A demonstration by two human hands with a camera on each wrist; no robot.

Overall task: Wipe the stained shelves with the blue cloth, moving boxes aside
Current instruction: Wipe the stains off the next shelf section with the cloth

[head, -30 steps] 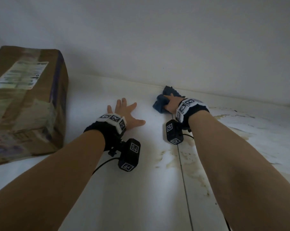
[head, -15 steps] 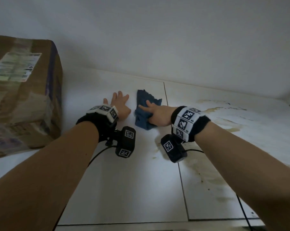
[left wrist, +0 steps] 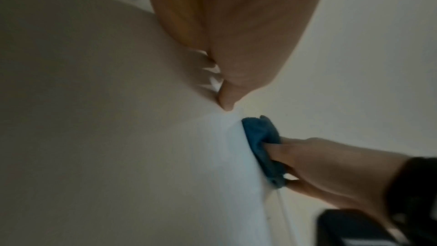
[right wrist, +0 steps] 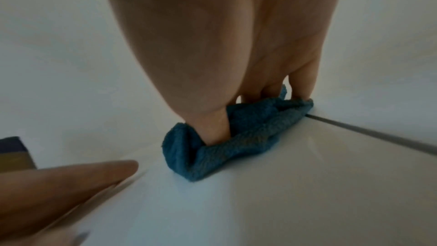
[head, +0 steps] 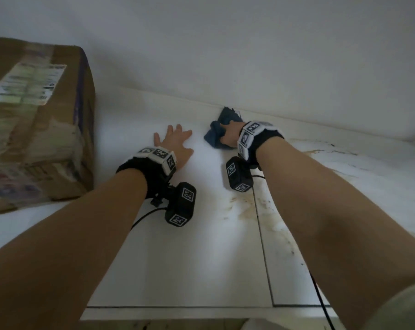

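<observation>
The blue cloth (head: 214, 136) lies bunched on the white shelf (head: 189, 258), close to the back wall. My right hand (head: 230, 136) holds it down, with thumb and fingers dug into its folds (right wrist: 236, 137). My left hand (head: 175, 141) lies flat on the shelf just left of the cloth, fingers spread and holding nothing. In the left wrist view the cloth (left wrist: 260, 137) sits under the right hand (left wrist: 331, 160). Brown stains (head: 247, 206) mark the shelf near the panel seam, in front of the right wrist.
A taped cardboard box (head: 34, 125) with a label stands at the left of the shelf, a little apart from my left hand. More brownish staining (head: 320, 153) spreads over the right panel. The shelf's front edge (head: 177, 308) runs across the bottom.
My right hand has pushed the cloth away from beside the left hand, back toward the wall and a little right. The left hand stays flat in place.
</observation>
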